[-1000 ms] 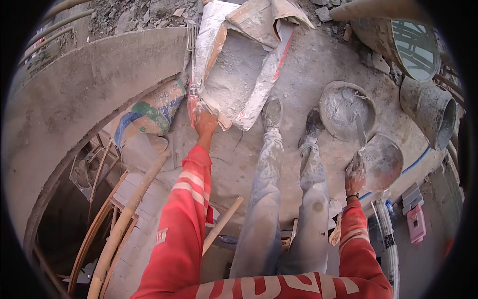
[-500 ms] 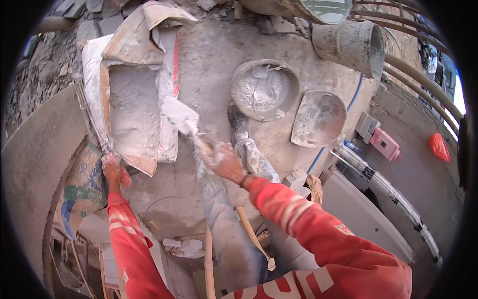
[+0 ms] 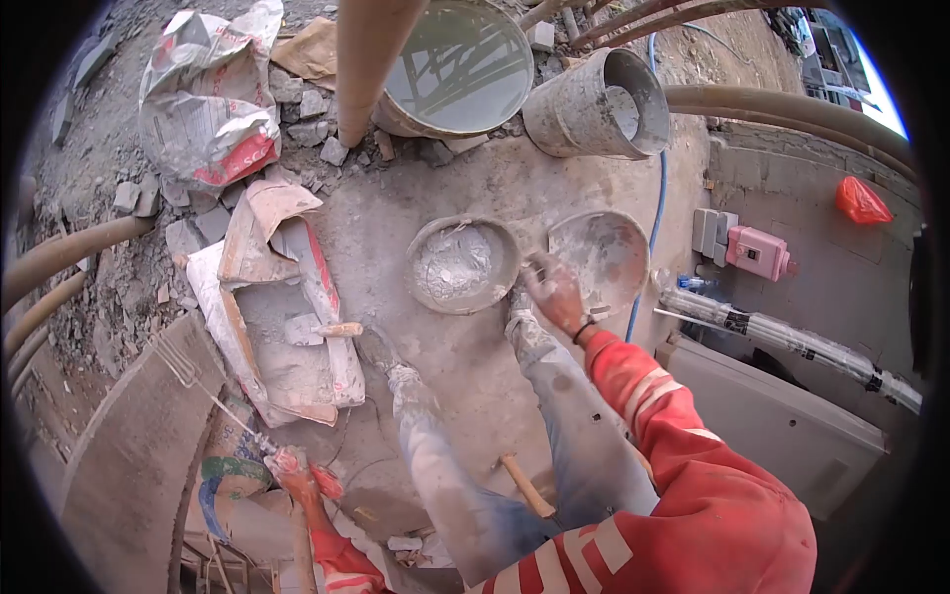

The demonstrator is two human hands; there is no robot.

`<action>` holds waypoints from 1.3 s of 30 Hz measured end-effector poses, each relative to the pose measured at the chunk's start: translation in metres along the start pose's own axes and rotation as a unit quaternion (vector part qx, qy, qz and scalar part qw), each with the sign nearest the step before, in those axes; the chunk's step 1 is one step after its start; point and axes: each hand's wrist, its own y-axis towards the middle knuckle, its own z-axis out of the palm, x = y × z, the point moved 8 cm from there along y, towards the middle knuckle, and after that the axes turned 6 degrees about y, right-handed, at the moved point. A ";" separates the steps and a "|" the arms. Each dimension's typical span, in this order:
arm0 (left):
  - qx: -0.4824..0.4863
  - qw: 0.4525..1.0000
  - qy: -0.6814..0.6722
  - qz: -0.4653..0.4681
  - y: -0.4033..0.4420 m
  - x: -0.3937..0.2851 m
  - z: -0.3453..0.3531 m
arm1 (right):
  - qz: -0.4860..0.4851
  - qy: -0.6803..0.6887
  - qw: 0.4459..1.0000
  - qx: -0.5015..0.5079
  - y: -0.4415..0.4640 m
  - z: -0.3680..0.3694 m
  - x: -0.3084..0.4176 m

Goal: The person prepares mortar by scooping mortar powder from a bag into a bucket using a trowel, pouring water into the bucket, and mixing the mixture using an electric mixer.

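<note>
My left hand (image 3: pixel 295 473) is closed around a dusty mixer drill with a red body (image 3: pixel 327 482). Its long thin rod runs up-left to a wire whisk end (image 3: pixel 178 362) near the curved wall. My right hand (image 3: pixel 556 295), loosely bent and holding nothing visible, is at the right rim of a round bucket (image 3: pixel 420 289) of pale powder; whether it touches the rim is unclear. Beside that hand lies a worn, shallow scoop-shaped pan (image 3: pixel 621 259). A trowel (image 3: pixel 339 330) with a wooden handle rests in the torn-open bag (image 3: pixel 346 371) of grey powder.
A large tub of water (image 3: pixel 457 69) and a tilted bucket (image 3: pixel 564 114) stand at the back. A crumpled bag (image 3: pixel 210 109) lies on rubble at upper left. Along the right are a blue hose (image 3: pixel 660 198), a pink box (image 3: pixel 757 252) and wrapped pipes (image 3: pixel 762 332). A wooden handle (image 3: pixel 526 485) is between my legs.
My right hand has let go of the trowel, now lying in the torn bag, and moved right to the powder bucket. The left hand has swung the drill's rod outward. My view has shifted.
</note>
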 end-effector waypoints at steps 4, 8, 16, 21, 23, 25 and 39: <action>0.028 0.997 -0.064 0.027 -0.068 -0.021 -0.004 | -0.016 -0.130 0.988 -0.077 0.095 -0.140 -0.154; 0.123 0.992 -0.018 -0.030 -0.171 -0.122 0.011 | -0.060 -0.245 0.966 -0.055 0.223 -0.178 -0.319; 0.147 0.973 -0.090 -0.157 -0.311 -0.172 0.094 | -0.155 -0.304 0.940 -0.012 0.413 -0.107 -0.460; 0.169 0.959 -0.112 -0.200 -0.350 -0.248 0.139 | -0.092 -0.305 0.948 0.002 0.438 -0.066 -0.520; 0.166 0.956 -0.104 -0.220 -0.362 -0.268 0.146 | -0.090 -0.266 0.959 0.030 0.423 -0.090 -0.483; 0.175 0.954 -0.145 -0.196 -0.367 -0.296 0.154 | -0.105 -0.235 0.966 0.013 0.403 -0.110 -0.433; 0.161 0.956 -0.140 -0.203 -0.393 -0.307 0.169 | -0.171 -0.194 0.966 0.015 0.391 -0.071 -0.375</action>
